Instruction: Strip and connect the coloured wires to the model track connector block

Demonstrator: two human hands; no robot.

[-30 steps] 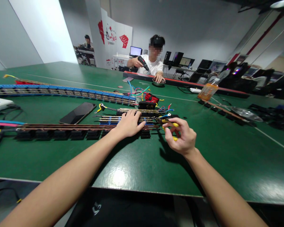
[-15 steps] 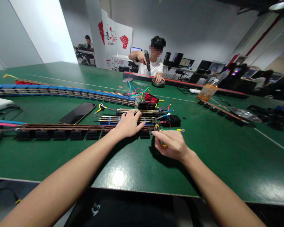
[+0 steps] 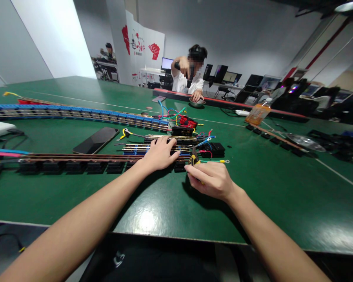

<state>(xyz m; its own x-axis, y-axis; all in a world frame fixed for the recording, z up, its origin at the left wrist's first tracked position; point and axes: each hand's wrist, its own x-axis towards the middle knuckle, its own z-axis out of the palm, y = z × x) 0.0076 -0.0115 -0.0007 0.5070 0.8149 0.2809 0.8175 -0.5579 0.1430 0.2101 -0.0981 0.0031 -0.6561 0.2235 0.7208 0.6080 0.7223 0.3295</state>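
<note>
My left hand [image 3: 161, 153] lies palm down with fingers spread over a short rail strip with blue holders [image 3: 135, 149] and the copper-coloured bars of a long rail on black blocks [image 3: 76, 158]. In my right hand [image 3: 213, 180], closed around the handles, is a pair of pliers with yellow-and-black grips [image 3: 194, 157]. The jaws point at the wire ends by the strip's right end; whether they grip one, I cannot tell. Close by are a blue wire with a ring terminal [image 3: 204, 142], a red wire [image 3: 206, 152] and a green wire with a ring terminal [image 3: 214, 161].
A dark phone [image 3: 96, 141] lies left of the strips. Behind runs a curved blue rail [image 3: 106, 118] beside a red part [image 3: 188, 122]. To the right are a bottle [image 3: 258, 113] and another rail strip [image 3: 273, 140]. Across the table, a person holds a power drill [image 3: 190, 76] above a metal bowl [image 3: 197, 102].
My right hand and the pliers have shifted slightly to the left, and the blue wire's end has moved a little. My left hand stays put. The person opposite has brought the drill rightward.
</note>
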